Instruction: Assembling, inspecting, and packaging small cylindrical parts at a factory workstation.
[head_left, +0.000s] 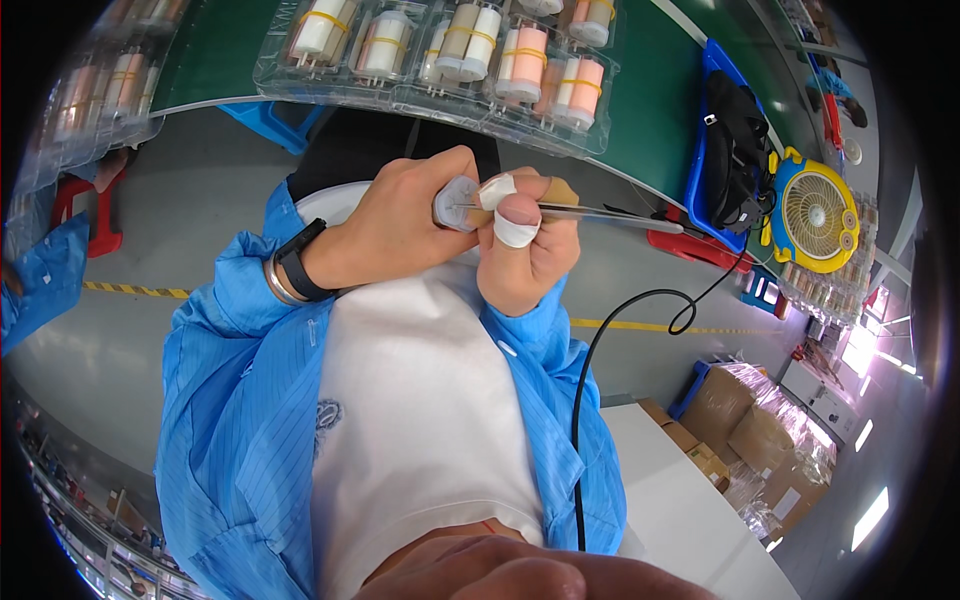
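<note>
In front of my chest, my left hand is closed around a small part with a pale, translucent round end. The rest of that part is hidden in my fingers. My right hand, with white tape on its thumb and a finger, pinches long metal tweezers. Their thin end points left and reaches the face of the pale part; whether it grips anything there I cannot tell. Beyond both hands lies a clear plastic tray of white, grey and pink cylinders, bundled with yellow bands.
A green-topped bench runs along the far side. On its right are a blue bin with a black bag and a yellow-blue fan. A black cable hangs at my right. Cardboard boxes stand behind right.
</note>
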